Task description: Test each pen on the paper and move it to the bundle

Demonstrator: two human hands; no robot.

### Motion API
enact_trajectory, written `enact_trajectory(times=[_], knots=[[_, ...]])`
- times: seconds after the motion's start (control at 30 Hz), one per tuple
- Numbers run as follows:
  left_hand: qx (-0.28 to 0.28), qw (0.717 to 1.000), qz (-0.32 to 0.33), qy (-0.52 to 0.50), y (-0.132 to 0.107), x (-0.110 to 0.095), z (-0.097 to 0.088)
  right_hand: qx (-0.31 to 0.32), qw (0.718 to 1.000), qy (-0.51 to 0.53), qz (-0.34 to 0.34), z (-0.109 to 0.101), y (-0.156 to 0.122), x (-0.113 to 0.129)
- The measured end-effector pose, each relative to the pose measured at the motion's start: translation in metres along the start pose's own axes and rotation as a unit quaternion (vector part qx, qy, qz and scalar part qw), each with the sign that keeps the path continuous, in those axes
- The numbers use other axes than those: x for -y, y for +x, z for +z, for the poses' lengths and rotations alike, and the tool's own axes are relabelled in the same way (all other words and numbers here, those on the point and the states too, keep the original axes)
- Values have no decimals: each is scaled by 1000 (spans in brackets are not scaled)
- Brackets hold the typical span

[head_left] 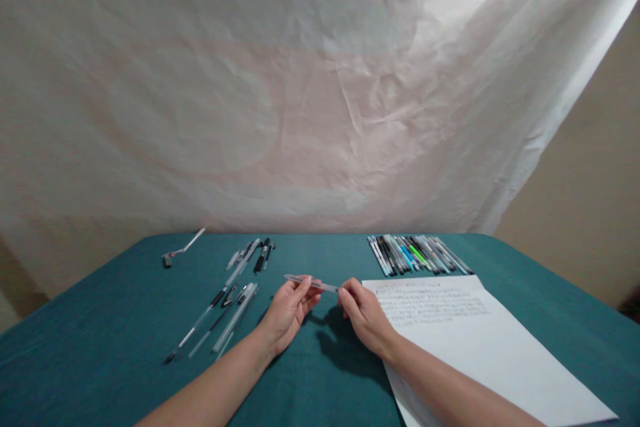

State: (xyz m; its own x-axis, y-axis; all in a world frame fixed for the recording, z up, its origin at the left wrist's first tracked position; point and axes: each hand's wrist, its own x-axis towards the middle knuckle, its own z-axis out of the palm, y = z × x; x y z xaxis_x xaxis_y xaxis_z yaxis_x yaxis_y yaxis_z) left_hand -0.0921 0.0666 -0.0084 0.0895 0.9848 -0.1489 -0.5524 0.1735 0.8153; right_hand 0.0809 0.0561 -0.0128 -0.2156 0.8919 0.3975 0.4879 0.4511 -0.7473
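A clear pen barrel (326,287) is held up between both hands, just above the cloth near the middle of the table. The fingers of my left hand (293,310) pinch it towards its left part, with the left end sticking out past the thumb. At its right end, my right hand (364,312) grips with thumb and curled fingers, which hide that tip. To the left of my left hand lie loose pen parts: clear tubes (235,317), a long pen with a dark grip (197,323) and some small dark pieces (230,295).
A row of several pens (420,255) lies at the back right. In front of it, handwritten paper (480,347) extends under my right forearm. More pens and caps (262,255) lie at the back left. A white-handled tool (185,248) rests at the far left on the green tablecloth (100,347).
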Motion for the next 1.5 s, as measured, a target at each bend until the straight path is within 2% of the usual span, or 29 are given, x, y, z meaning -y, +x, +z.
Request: enact_trajectory(times=[0.3, 0.5, 0.93, 1.13, 1.23, 1.37, 1.5], knots=[[11, 1000, -2, 4, 2, 0, -1, 24, 1000, -2, 5, 1, 0, 1], [7, 1000, -4, -8, 2, 1, -2, -6, 1000, -6, -3, -1, -1, 4], [22, 1000, -10, 1, -2, -6, 0, 44, 999, 15, 0, -4, -2, 4], [35, 999, -18, -4, -1, -5, 0, 49, 998, 46, 6, -4, -2, 3], [47, 998, -35, -6, -4, -5, 3, 48, 998, 42, -13, -1, -3, 2], [96, 992, -47, 67, -12, -6, 11, 11, 998, 22, -55, 0, -4, 3], [163, 959, -56, 225, -20, -4, 20, 34, 993, -30, -108, -4, -3, 4]])
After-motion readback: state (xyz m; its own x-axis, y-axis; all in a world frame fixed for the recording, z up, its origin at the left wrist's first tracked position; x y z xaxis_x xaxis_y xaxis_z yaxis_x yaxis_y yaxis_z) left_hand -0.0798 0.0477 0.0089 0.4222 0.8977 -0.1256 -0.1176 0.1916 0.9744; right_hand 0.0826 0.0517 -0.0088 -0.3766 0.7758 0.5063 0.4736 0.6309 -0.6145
